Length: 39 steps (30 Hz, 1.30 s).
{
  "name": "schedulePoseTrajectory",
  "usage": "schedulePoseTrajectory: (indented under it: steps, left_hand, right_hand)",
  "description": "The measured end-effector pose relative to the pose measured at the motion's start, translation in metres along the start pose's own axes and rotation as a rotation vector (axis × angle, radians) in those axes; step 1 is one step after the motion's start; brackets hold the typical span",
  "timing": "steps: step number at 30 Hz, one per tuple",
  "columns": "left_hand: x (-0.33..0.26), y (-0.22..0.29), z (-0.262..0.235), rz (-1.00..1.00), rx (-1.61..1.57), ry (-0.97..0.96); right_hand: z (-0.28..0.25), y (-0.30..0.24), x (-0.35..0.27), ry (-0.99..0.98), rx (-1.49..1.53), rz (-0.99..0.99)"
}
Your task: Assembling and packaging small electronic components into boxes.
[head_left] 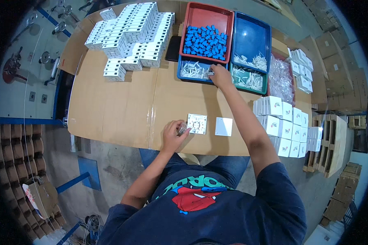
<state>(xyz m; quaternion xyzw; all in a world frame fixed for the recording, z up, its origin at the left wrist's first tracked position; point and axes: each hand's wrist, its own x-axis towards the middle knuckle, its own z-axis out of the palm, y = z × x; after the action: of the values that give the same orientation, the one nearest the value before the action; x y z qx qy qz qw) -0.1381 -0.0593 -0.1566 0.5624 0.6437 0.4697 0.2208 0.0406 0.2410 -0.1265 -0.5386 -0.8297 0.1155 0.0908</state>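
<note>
My left hand (173, 136) rests on the cardboard tabletop, its fingers curled around a small clear, shiny piece (182, 129) whose kind I cannot make out. Just right of it lies a square white housing (197, 124), open side up with its inner parts showing. A flat white square cover (223, 127) is beside that. My right arm reaches far forward, and my right hand (221, 76) dips with closed fingers into a blue tray (184, 77) of small white pin-like parts (194, 70). Whatever is between those fingertips is hidden.
Behind stand a red tray (210, 14) with blue connector-like pieces, another blue tray (251, 32) and a green tray (253, 89). Stacked white modules (129, 34) fill the far left, near a black flat object (173, 48). White boxed units (283, 126) and clear plastic bags (281, 77) are right.
</note>
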Motion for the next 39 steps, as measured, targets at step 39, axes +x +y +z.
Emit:
schedulePoseTrajectory:
  steps: [39]
  left_hand:
    - [0.005,-0.002,-0.006,-0.012,0.007,-0.026]
  right_hand:
    - [0.010,-0.031,-0.119,-0.092,0.935,0.208]
